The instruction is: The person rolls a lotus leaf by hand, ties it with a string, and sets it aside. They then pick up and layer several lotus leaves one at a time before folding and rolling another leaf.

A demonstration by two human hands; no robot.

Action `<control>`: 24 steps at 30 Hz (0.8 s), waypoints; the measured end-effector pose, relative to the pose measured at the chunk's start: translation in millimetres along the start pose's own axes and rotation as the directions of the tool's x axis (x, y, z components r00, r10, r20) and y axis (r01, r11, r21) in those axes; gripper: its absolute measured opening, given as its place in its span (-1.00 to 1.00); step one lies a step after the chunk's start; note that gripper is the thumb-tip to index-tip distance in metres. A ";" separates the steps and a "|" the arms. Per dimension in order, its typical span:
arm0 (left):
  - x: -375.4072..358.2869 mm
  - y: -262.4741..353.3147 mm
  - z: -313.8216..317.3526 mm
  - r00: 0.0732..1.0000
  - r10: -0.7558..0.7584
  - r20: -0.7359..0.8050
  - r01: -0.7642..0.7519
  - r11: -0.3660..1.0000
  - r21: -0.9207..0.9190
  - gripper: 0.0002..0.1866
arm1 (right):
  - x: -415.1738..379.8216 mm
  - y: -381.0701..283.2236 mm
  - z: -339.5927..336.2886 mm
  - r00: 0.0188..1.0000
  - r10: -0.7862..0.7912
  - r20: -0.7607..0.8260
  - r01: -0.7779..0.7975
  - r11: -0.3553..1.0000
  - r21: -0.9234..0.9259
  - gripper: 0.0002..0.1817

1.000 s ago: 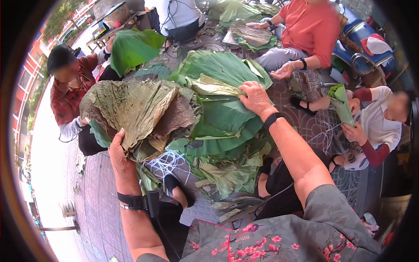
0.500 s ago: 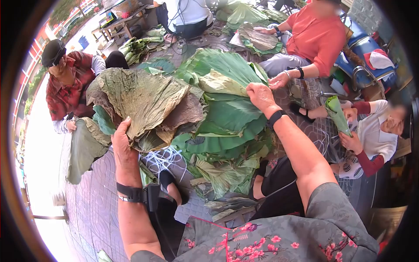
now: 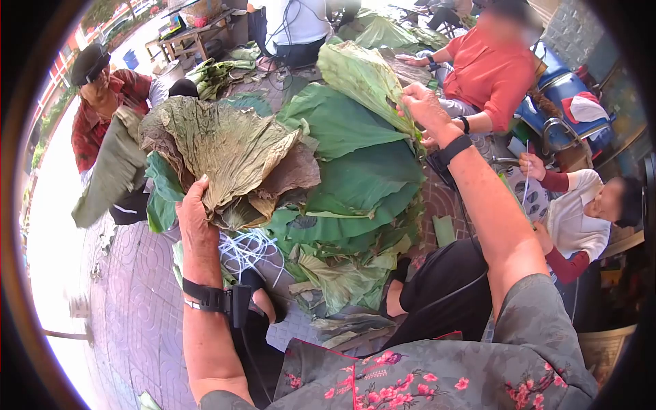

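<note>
My left hand (image 3: pixel 197 215) is closed on the lower edge of a bunch of dried brown lotus leaves (image 3: pixel 222 150), the thumb lying over the top one. Fingers of my right hand (image 3: pixel 429 115) pinch the edge of a pale yellow-green lotus leaf (image 3: pixel 359 74), lifted and partly folded. Under it, large dark green lotus leaves (image 3: pixel 372 174) form a pile in front of my knees. Wilted leaves (image 3: pixel 348 277) stick out at the pile's near side. My right fingertips are partly hidden by the leaf.
White plastic strings (image 3: pixel 249 254) lie tangled near my left foot. A person (image 3: pixel 126 92) at left holds a grey-green leaf (image 3: pixel 113 171). Another person in a red top (image 3: pixel 485 68) sits at the far right. Someone nearer right (image 3: pixel 577 219) holds a thin white strip. Paved ground (image 3: pixel 143 307) surrounds us.
My right hand has risen, lifting the pale leaf up and away from the green pile. My left hand keeps its bunch. The left person's leaf has swung upward.
</note>
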State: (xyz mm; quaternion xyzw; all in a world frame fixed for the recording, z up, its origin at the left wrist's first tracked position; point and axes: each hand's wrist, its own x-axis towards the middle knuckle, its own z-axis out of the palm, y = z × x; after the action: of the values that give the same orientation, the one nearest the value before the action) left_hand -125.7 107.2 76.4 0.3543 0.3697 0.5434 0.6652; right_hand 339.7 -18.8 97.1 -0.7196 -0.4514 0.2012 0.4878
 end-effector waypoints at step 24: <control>-7.0 -4.8 11.0 0.999 -0.015 0.035 0.016 1.000 -0.016 -0.72 | 36.4 -54.9 -21.3 0.990 -0.024 0.141 0.139 0.399 -0.906 -0.64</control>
State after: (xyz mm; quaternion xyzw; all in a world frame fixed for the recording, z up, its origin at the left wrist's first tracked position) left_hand -114.7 98.8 78.1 0.3552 0.3565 0.5350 0.6786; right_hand 348.9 7.4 160.5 -0.8343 -0.5475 -0.0644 0.0003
